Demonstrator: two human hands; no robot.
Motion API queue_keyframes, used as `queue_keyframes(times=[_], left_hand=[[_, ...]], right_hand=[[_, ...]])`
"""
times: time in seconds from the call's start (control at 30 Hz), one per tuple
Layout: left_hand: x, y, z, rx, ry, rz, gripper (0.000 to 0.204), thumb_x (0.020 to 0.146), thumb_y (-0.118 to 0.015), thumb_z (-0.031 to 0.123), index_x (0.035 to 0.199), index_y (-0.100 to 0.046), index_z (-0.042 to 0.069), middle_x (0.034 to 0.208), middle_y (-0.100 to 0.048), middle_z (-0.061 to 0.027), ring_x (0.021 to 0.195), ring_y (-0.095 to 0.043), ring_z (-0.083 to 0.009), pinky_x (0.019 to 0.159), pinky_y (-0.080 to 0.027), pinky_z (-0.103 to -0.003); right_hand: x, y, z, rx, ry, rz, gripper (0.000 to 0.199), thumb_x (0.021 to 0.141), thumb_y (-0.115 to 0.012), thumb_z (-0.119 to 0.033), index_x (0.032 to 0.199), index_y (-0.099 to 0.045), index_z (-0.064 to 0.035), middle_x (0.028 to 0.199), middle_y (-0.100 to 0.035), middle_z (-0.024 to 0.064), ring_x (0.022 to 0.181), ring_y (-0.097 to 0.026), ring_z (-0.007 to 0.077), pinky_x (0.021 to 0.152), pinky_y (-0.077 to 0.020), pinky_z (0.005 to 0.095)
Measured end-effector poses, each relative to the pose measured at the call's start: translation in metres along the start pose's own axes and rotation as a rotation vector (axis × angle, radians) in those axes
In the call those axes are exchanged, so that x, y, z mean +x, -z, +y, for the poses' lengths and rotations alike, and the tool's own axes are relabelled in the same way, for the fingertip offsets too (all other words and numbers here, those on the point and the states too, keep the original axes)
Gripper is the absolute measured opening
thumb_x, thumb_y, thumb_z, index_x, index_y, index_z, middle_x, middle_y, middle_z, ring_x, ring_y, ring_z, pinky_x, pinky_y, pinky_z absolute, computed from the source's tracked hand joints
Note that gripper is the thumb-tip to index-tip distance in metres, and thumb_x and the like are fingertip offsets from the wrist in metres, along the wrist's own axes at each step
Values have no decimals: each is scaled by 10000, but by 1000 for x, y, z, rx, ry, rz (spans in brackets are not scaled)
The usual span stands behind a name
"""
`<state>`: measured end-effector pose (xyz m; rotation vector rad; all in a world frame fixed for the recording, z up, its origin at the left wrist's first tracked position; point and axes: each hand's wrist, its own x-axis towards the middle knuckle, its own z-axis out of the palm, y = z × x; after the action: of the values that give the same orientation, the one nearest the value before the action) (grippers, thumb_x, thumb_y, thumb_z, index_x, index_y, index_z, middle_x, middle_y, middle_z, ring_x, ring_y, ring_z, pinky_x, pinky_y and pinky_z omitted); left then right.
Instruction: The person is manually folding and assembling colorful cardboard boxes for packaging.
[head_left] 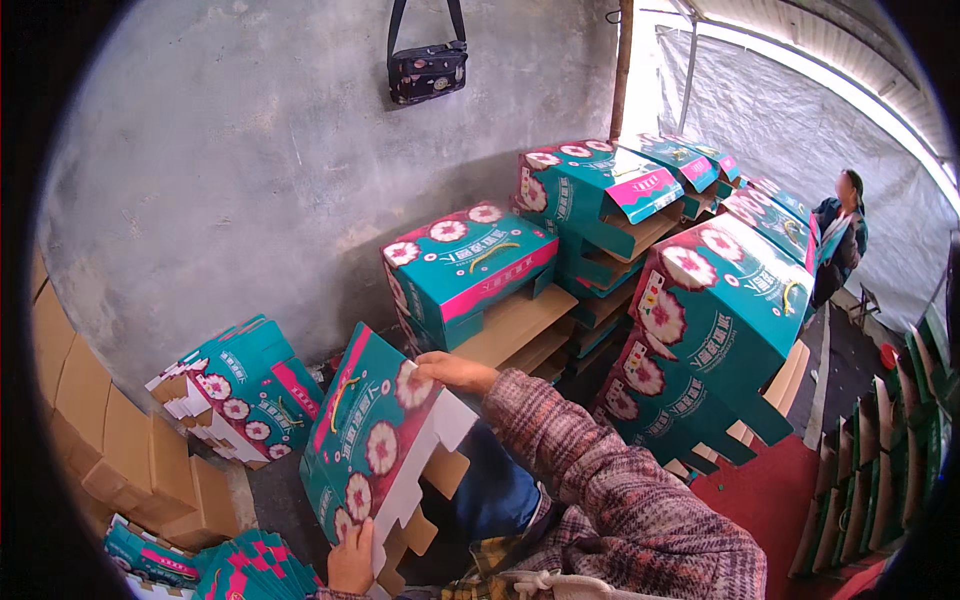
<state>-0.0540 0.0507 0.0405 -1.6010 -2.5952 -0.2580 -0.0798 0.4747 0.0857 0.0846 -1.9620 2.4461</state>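
A teal cardboard carton [335,455] with pink trim, printed flower-like rounds and a yellow cord handle stands tilted before me, its white and brown flaps sticking out on the right. My left hand [350,563] is closed on its lower edge, thumb on the printed face. At the upper corner my right hand [456,373] grips the same carton, fingers over the edge. Part of each hand's grip is hidden behind the board. Just beyond my right hand, a formed teal carton [470,258] rests on a stack of open-ended ones.
Flat teal cartons [240,385] lean by the wall at left; more flat ones [255,570] lie at lower left. Brown boxes [150,470] line the left side. Carton stacks [700,350] fill the right. A person [840,235] stands far right. A bag [428,73] hangs on the wall.
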Motion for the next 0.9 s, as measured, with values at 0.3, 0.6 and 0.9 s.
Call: queue_keyframes(times=[0.3,0.6,0.9], left_hand=[[24,-9,-3,-61,153,176,451,868,-504,95,1290,-428,-45,1013,-576,-194,712,-618,-360,587,-509,-427],[3,-59,-19,-692,647,106,232,932,-492,163,999,-588,-37,782,-605,-235,701,-602,-383,614,-453,-443],[-11,-64,-16,-1174,994,391,255,944,-489,192,1041,-519,-41,741,-584,-143,515,-598,-234,511,-485,-342]], right_hand=[[32,-45,15,242,-140,-38,722,928,-361,-623,1334,-430,-29,1236,-545,104,1067,-562,211,879,-473,357],[20,-177,61,-496,-310,-340,792,829,-631,-533,1302,-384,52,1192,-497,200,1134,-481,264,972,-382,378],[60,-157,139,-416,-181,-279,546,823,-556,-144,1302,-409,73,1089,-610,195,1021,-579,228,900,-437,328]])
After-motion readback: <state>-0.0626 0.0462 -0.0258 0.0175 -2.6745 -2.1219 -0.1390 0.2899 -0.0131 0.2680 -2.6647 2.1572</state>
